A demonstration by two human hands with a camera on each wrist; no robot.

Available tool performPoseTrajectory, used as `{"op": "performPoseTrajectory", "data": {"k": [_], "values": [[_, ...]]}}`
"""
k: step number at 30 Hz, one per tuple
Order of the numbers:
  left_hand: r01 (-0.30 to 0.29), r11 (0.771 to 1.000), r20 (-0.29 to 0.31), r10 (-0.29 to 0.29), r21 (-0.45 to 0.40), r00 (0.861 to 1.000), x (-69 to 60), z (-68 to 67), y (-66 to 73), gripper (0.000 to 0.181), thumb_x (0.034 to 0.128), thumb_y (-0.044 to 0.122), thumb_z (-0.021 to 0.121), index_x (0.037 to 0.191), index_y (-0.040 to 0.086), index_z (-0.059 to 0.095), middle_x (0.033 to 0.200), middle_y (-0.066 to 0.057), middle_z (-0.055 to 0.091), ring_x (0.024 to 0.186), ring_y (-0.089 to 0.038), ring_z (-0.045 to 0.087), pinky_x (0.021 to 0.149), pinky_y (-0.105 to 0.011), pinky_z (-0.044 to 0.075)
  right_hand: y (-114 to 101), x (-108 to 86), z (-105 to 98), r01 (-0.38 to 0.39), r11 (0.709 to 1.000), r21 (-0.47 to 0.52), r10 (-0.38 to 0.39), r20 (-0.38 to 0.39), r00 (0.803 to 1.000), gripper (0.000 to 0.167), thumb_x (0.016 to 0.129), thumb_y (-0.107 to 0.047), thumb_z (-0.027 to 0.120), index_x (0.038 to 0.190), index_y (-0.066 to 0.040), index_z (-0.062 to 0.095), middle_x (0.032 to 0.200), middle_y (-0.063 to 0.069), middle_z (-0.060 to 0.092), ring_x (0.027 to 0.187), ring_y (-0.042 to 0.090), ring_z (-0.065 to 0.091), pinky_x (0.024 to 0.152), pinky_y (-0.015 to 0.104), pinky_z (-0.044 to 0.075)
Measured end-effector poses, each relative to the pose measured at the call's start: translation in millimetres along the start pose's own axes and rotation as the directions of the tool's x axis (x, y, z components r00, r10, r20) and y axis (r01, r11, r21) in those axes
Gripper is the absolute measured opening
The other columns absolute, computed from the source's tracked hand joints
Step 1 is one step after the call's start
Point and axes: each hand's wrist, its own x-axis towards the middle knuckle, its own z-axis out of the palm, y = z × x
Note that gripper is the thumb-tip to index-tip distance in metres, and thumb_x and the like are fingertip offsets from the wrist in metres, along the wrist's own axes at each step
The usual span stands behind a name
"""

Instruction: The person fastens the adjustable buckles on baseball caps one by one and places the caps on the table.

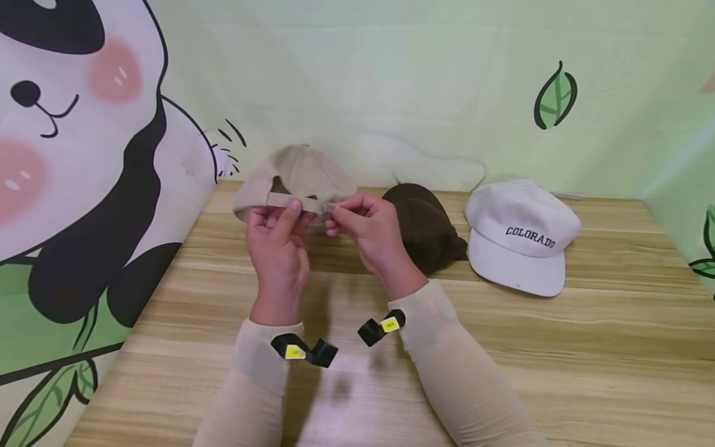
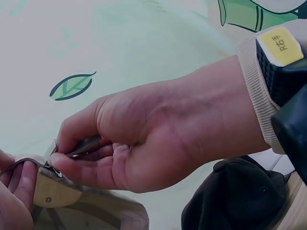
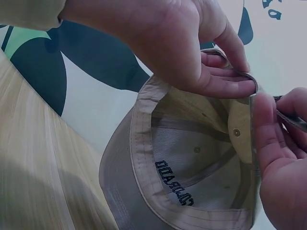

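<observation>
A beige baseball cap point(image 1: 313, 171) is held up off the table with its back strap and rear opening toward me. My left hand point(image 1: 279, 242) pinches the strap point(image 1: 282, 200) between thumb and fingers. At the strap's right end, by a small metal buckle point(image 1: 329, 209), my right hand point(image 1: 371, 233) pinches the strap end. The right wrist view looks into the cap's hollow point(image 3: 196, 148), where dark stitched lettering shows in reverse. In the left wrist view the right hand point(image 2: 139, 139) partly hides the buckle.
A dark brown cap point(image 1: 427, 233) lies on the wooden table point(image 1: 346, 397), just right of my right hand. Beyond it sits a white cap point(image 1: 522, 233) lettered COLORADO. A pale green printed backdrop point(image 1: 391, 81) rises behind the table, with a panda at left.
</observation>
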Motion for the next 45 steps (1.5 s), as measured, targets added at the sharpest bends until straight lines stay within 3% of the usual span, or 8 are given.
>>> {"op": "performPoseTrajectory", "data": {"k": [5,13,19,24,28,31,39,45], "values": [[-0.006,1.000,-0.007,0.006,0.017,1.000,0.7,-0.2,-1.4,0.029,0.0820,-0.018,0.063,0.098,0.005,0.057,0.083,-0.006,0.064,0.073,-0.015,0.066,0.069,-0.029,0.060,-2,-1.3,1,0.017,1.000,0.004,-0.017,0.007,1.000,0.027,0.084,0.018,0.059,0.073,-0.006,0.066,0.073,0.007,0.066,0.057,0.014,0.065,0.057,0.026,0.059],[-0.001,1.000,-0.030,0.002,0.006,1.000,1.2,0.2,-4.0,0.033,0.0798,-0.021,0.063,0.097,0.007,0.056,0.082,-0.006,0.064,0.073,-0.014,0.064,0.068,-0.027,0.060,-1,-2.3,2,0.004,0.996,0.086,-0.003,-0.010,1.000,0.021,0.087,0.014,0.058,0.080,-0.004,0.064,0.080,0.007,0.067,0.058,0.013,0.064,0.060,0.023,0.058],[-0.010,1.000,-0.016,0.010,-0.023,1.000,-1.2,3.5,-6.6,0.034,0.0810,-0.021,0.061,0.099,0.007,0.055,0.086,-0.007,0.064,0.076,-0.015,0.065,0.069,-0.027,0.060,1,-2.9,4,-0.038,0.982,0.185,0.042,-0.017,0.999,0.031,0.090,0.015,0.052,0.085,-0.009,0.070,0.079,0.005,0.067,0.064,0.012,0.065,0.066,0.022,0.059],[-0.006,1.000,-0.015,0.006,-0.015,1.000,-3.3,3.8,-8.5,0.036,0.0815,-0.020,0.061,0.103,0.008,0.054,0.088,-0.007,0.063,0.078,-0.015,0.065,0.070,-0.027,0.059,0,-2.3,4,-0.039,0.990,0.134,0.042,-0.026,0.999,0.025,0.090,0.012,0.055,0.082,-0.007,0.069,0.073,0.004,0.067,0.061,0.012,0.065,0.065,0.023,0.059],[0.001,1.000,-0.011,-0.001,0.000,1.000,-4.1,2.8,-8.4,0.041,0.0815,-0.020,0.062,0.111,0.009,0.054,0.090,-0.008,0.062,0.079,-0.015,0.064,0.072,-0.027,0.059,-2,-2.7,3,-0.018,0.997,0.079,0.021,-0.035,0.999,0.010,0.089,0.013,0.057,0.085,0.006,0.063,0.073,0.007,0.066,0.059,0.014,0.065,0.064,0.025,0.060],[0.004,1.000,-0.013,-0.004,0.001,1.000,-3.6,2.2,-8.4,0.043,0.0809,-0.020,0.062,0.113,0.008,0.053,0.090,-0.008,0.061,0.079,-0.015,0.063,0.072,-0.027,0.059,-2,-3.2,3,-0.012,0.999,0.051,0.014,-0.040,0.999,0.005,0.087,0.014,0.058,0.086,0.009,0.059,0.075,0.009,0.065,0.059,0.014,0.065,0.064,0.026,0.060],[-0.006,1.000,-0.032,0.006,0.005,0.999,-1.8,1.2,-10.7,0.042,0.0800,-0.021,0.062,0.110,0.007,0.054,0.089,-0.008,0.062,0.077,-0.015,0.062,0.069,-0.027,0.059,-4,-4.3,2,0.011,0.999,0.038,-0.010,-0.041,0.999,0.025,0.087,0.016,0.055,0.078,-0.006,0.062,0.085,0.010,0.063,0.059,0.012,0.064,0.062,0.024,0.059],[0.005,1.000,-0.026,-0.006,-0.009,1.000,-2.8,2.0,-11.6,0.043,0.0813,-0.020,0.062,0.113,0.007,0.053,0.093,-0.010,0.061,0.079,-0.016,0.063,0.070,-0.027,0.059,-1,-4.9,3,0.030,0.990,0.135,-0.026,-0.036,0.999,0.030,0.089,0.017,0.053,0.083,-0.008,0.067,0.085,0.005,0.067,0.063,0.011,0.063,0.065,0.021,0.058]]}}
